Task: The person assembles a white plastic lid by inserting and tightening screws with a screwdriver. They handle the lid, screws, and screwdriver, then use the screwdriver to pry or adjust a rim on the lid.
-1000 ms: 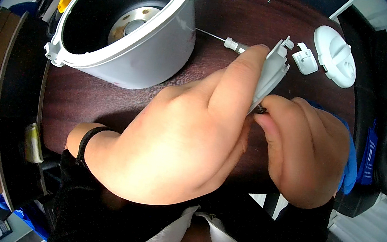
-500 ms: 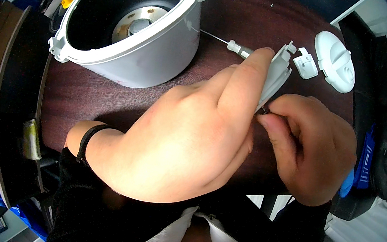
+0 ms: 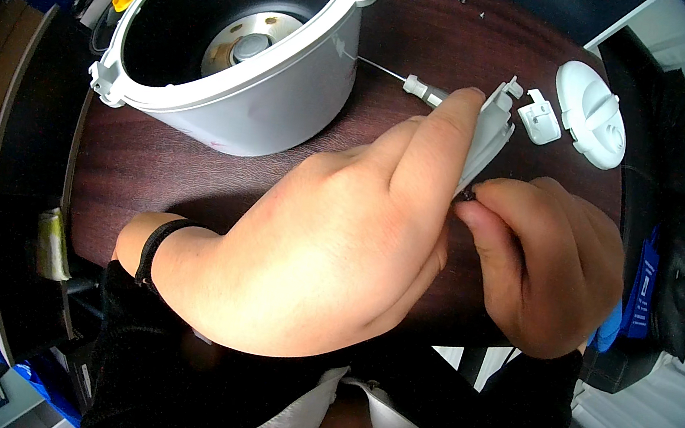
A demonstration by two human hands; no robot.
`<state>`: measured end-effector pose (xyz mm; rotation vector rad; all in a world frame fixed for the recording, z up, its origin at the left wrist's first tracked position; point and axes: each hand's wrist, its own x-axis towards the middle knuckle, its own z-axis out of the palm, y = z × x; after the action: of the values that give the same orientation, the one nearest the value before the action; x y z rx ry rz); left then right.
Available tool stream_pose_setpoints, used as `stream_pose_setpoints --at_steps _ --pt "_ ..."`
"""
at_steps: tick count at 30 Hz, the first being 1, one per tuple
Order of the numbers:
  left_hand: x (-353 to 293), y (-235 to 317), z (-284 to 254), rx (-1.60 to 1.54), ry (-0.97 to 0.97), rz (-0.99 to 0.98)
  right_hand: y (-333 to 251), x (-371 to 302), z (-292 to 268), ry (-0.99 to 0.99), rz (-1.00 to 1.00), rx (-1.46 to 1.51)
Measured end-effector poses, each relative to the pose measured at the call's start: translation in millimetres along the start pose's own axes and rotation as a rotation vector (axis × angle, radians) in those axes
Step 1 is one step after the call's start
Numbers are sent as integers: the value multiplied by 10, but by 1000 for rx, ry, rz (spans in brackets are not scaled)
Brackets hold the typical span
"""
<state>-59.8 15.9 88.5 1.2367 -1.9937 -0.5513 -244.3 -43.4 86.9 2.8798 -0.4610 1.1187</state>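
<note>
White plastic part (image 3: pixel 488 138) pinched by 2 hands (left hand (image 3: pixel 339 240), right hand (image 3: pixel 542 260))

white plastic part (image 3: pixel 490 134) | long, narrow, tilted upright | held above dark table, beside screwdriver

Count, head view: two hands, left hand (image 3: pixel 329 247) and right hand (image 3: pixel 546 260). One rice cooker body (image 3: pixel 236 33) at 11 o'clock. One screwdriver (image 3: pixel 413 84). One grey plastic panel (image 3: pixel 490 130). Two white parts at 2 o'clock: small clip (image 3: pixel 540 119), round cap (image 3: pixel 591 113).
</note>
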Motion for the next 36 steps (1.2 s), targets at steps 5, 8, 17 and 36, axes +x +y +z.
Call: stream_pose_setpoints --at_steps 5,8,17,36 --pt "-12 -7 5 28 8 1 -27 21 21 -28 27 0" --pt "-9 -5 -1 45 6 0 -54 29 15 -60 70 -8" --pt "-20 -5 -32 15 5 -11 -107 69 -27 -141 148 31" --pt "-11 -16 -35 50 12 -29 -12 89 -22 -182 91 -35"
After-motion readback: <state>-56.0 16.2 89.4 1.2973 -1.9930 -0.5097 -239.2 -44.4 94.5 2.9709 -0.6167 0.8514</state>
